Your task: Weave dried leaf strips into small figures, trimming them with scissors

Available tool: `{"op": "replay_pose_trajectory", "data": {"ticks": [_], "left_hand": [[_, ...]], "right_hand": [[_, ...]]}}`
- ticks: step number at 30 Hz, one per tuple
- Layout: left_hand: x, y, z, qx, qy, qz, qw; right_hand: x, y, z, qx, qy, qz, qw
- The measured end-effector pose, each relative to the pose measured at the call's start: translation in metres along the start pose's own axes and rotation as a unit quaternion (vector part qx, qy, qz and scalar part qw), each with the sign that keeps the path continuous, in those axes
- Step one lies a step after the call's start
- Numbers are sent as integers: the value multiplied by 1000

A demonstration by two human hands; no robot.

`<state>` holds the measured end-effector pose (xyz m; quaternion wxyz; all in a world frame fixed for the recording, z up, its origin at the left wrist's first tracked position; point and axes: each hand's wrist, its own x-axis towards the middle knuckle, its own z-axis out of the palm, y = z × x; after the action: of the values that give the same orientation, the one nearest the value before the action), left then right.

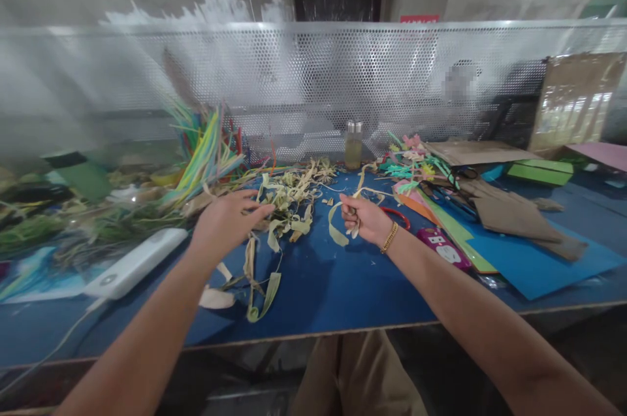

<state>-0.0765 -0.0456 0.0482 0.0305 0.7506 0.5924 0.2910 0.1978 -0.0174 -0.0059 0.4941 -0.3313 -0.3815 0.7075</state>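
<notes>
My right hand (366, 219) is closed in a pinch on a pale dried leaf strip (337, 223) that loops down and curls back over the blue tabletop (333, 285). A gold bracelet sits on that wrist. My left hand (228, 220) hovers with its fingers stretched toward a heap of dried leaf strips (294, 191) and holds nothing. More loose strips (257, 285) lie below the left hand, near the front edge.
A bundle of coloured straws (208, 148) leans at the left. A white power bank (134, 262) lies front left. A small bottle (353, 144) stands by the perforated metal screen (313, 76). Coloured paper sheets (529, 259), cardboard and red-handled scissors (398, 215) lie to the right.
</notes>
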Motion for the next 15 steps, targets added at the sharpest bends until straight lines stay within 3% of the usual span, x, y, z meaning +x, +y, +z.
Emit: {"op": "replay_pose_trajectory", "data": {"ticks": [2,4,8,11,15], "left_hand": [[-5,24,16,-14,-28,19,999],[-9,46,39,-97,-74,12,992],[-14,67,73,-301,-170,-12,938],[-17,60,70,-354,-220,-51,908],[-16,44,46,-410,-228,-102,877]], "right_hand": [[-3,4,5,-11,-14,7,1000],[-6,7,9,-25,-28,11,999],[-8,7,12,-37,-66,11,997],[-6,1,7,4,-42,-24,999],[-3,-8,0,38,4,-41,998]]}}
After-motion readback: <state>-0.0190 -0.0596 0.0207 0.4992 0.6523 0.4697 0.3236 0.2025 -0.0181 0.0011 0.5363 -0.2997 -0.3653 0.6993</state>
